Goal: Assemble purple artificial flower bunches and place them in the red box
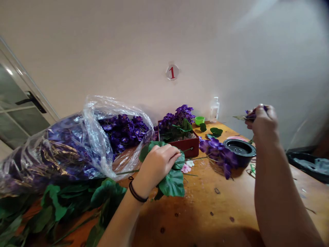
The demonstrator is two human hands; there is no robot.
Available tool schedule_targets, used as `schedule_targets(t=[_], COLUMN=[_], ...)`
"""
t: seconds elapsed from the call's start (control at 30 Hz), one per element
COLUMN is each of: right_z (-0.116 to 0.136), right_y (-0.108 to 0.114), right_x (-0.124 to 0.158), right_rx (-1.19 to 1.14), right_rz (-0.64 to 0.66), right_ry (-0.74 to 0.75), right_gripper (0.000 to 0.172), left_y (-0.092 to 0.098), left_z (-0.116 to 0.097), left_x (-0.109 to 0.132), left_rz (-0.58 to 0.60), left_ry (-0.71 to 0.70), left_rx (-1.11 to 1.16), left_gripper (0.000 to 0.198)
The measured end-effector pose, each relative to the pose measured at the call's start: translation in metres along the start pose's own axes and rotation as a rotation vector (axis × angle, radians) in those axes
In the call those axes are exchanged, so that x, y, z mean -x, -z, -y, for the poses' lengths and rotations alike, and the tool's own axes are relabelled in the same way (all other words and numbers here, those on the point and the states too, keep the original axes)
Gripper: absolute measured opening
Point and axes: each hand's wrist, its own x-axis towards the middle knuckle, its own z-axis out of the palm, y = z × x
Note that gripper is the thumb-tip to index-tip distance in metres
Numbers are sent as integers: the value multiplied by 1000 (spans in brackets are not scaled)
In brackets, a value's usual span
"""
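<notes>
Bare forearms (280, 195) rise from the lower edge: right fingers (262, 120) pinch a purple flower sprig (250, 116) narrowly at right; left fingers (159, 157) curl over a green artificial leaf (172, 183) on the tabletop (216, 206).

The wooden tabletop (205, 206) has a glossy orange-brown finish, pitted with dark knots. On it lie crinkled clear plastic film (95, 116) and a smooth, shiny black plastic bowl (240, 148). The red box (186, 147) looks like painted wood, though the view is poor, and the satiny leaves (172, 183) look like fabric.
</notes>
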Motion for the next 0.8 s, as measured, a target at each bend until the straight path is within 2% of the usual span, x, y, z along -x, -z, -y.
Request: schedule_targets(t=[0.03, 0.1, 0.13, 0.17, 0.23, 0.3, 0.4, 0.57, 0.8], right_z=[11, 30, 38, 44, 49, 49, 46, 47, 48], right_y=[-1, -7, -13, -19, -35, -50, -62, -63, -61], right_x=[10, 34, 47, 59, 81, 96, 106, 107, 110], right_rx=[-224, -531, -605, -643, -609, -552, -501, -490, -509], right_rz=[55, 306, 461, 561, 688, 733, 774, 797, 812], right_ry=[12, 34, 45, 61, 90, 131, 176, 195, 177], right_gripper=[12, 11, 12, 14, 19, 25, 28, 27, 27], left_y=[1, 3, 3, 3, 4, 5, 10, 17, 19], left_z=[1, 4, 5, 6, 8, 10, 10, 8, 8], left_x=[1, 1, 1, 1, 1, 1, 3, 6, 7], left_rz=[3, 23, 37, 57, 100, 110, 61, 0, -24], left_ry=[-9, -11, -8, -6, -2, -11, -32, -22, 4], left_rx=[-47, -154, -206, -252, -315, -320, -237, -122, -118], left_gripper=[19, 20, 21, 21, 22, 22, 22, 20, 22])
